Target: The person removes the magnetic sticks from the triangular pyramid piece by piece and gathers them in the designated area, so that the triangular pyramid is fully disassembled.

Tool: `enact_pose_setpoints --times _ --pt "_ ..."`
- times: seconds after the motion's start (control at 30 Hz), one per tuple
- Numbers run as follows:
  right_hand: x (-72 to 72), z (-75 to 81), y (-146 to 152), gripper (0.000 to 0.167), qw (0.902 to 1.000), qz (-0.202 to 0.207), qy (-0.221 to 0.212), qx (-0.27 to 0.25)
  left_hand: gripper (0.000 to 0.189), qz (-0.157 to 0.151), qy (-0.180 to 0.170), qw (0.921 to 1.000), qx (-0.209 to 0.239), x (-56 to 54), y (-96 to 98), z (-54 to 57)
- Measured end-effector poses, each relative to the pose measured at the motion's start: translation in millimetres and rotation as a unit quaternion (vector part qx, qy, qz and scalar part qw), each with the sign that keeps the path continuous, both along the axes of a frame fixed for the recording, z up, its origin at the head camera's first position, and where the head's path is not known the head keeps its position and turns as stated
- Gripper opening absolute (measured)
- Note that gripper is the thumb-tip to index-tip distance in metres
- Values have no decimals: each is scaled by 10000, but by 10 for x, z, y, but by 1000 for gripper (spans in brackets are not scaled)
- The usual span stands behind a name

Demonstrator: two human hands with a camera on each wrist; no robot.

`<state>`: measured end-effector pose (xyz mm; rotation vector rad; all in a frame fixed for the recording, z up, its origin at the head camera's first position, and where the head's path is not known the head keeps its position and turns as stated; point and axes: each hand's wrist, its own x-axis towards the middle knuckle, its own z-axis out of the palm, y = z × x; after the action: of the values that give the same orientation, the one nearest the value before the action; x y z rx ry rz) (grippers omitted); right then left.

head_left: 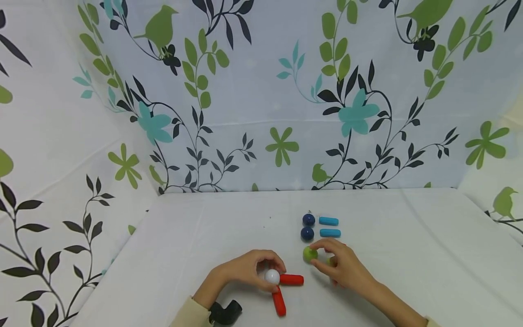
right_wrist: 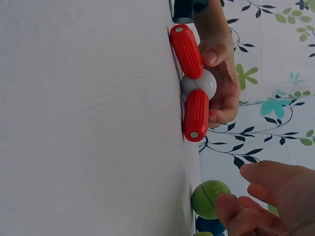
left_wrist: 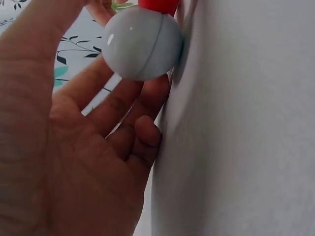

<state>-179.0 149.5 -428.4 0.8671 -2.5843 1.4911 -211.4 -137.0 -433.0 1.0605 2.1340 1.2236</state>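
Observation:
My left hand (head_left: 257, 270) holds a glossy white ball (head_left: 272, 276) low at the table, thumb and fingers curled round it. Two red ridged rods (head_left: 291, 279) with silver dots at their ends meet this ball, spreading in a V. In the left wrist view the white ball (left_wrist: 142, 43) lies close to the fingers. My right hand (head_left: 339, 263) reaches over a green ball (head_left: 309, 254). Its thumb and index finger are spread at that ball's edges, and the right wrist view shows a gap between one fingertip and the green ball (right_wrist: 210, 199). Partly hidden under this hand is a second green ball (head_left: 330, 261).
Beyond the right hand, two dark blue balls (head_left: 308, 234) stand beside two light blue rods (head_left: 330, 233). The white table (head_left: 229, 227) ends at a leaf-and-bird patterned cloth (head_left: 245, 113). A black curved piece (head_left: 226, 312) sits at the left wrist.

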Motion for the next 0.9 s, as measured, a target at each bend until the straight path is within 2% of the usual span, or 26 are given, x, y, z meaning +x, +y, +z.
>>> enact_pose_setpoints --times 0.17,0.33,0.63,0.9 --pt "15 -29 -13 24 9980 374 502 -15 35 -404 43 9989 245 -15 -13 -31" --pt "30 -36 -32 19 9952 573 795 -50 28 -382 84 9986 367 -2 0 -49" --pt "57 -44 -61 18 9860 1545 512 369 30 -321 247 9986 348 28 76 -66" --pt "76 -93 -102 20 9820 1712 549 587 32 -295 200 9987 357 38 94 -78"
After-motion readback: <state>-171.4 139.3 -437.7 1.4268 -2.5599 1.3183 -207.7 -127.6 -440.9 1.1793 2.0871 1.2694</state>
